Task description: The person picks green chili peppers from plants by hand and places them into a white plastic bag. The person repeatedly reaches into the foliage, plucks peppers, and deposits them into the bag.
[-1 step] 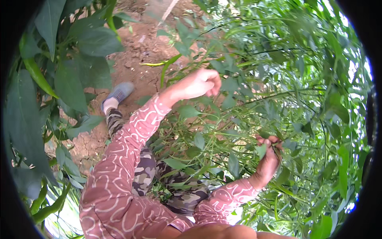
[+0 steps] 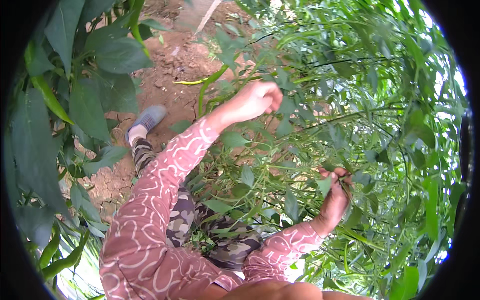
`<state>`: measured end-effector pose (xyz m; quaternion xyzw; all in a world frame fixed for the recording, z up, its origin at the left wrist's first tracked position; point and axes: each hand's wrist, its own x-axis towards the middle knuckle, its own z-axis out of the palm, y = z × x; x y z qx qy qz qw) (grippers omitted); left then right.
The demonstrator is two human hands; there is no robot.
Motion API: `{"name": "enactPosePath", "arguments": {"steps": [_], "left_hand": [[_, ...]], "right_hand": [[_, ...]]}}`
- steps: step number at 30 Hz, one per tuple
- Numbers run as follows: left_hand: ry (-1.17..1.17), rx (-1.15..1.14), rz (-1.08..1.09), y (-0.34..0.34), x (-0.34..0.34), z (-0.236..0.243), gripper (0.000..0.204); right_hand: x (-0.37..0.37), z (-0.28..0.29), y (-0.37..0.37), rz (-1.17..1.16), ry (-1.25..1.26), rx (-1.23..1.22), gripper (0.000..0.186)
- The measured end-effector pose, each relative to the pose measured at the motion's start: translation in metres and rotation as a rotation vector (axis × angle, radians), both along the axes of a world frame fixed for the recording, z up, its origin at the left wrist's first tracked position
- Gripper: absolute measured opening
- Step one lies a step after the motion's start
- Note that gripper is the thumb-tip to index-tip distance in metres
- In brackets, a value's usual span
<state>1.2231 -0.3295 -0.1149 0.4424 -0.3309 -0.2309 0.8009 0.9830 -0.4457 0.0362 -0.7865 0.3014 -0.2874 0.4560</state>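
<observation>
My left hand (image 2: 257, 102) reaches out over the chili pepper plants, its fingers curled inward. Whatever those fingers hold, if anything, is hidden. To the right and nearer my body, my right hand (image 2: 334, 200) is closed around a thin pepper plant stem (image 2: 344, 181) among the leaves; its fingertips are partly covered by foliage. Long green chili peppers hang nearby, one curved green chili (image 2: 207, 89) just left of my left hand. Beyond it a yellow-green chili (image 2: 191, 82) shows against the soil.
Dense pepper plants (image 2: 380, 125) fill the right side. Large leaves (image 2: 82, 107) and hanging green chilies (image 2: 50, 100) stand close on the left. Between them runs a strip of bare brown soil (image 2: 172, 55), where my shoe (image 2: 151, 118) rests. Branches cross in front of my legs.
My left hand has shifted slightly to the right and a little farther away, fingers still curled. The right hand stays closed on the stem, nearly unmoved.
</observation>
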Motion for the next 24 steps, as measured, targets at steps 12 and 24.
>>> {"name": "enactPosePath", "arguments": {"steps": [12,24], "left_hand": [[-0.208,0.234,0.316,-0.155,0.12,0.035,0.034],[-0.206,0.072,0.599,-0.13,0.101,0.069,0.015]], "right_hand": [[0.001,0.008,0.006,-0.085,0.045,-0.027,0.022],[-0.002,-0.005,-0.011,-0.033,0.089,-0.215,0.017]]}}
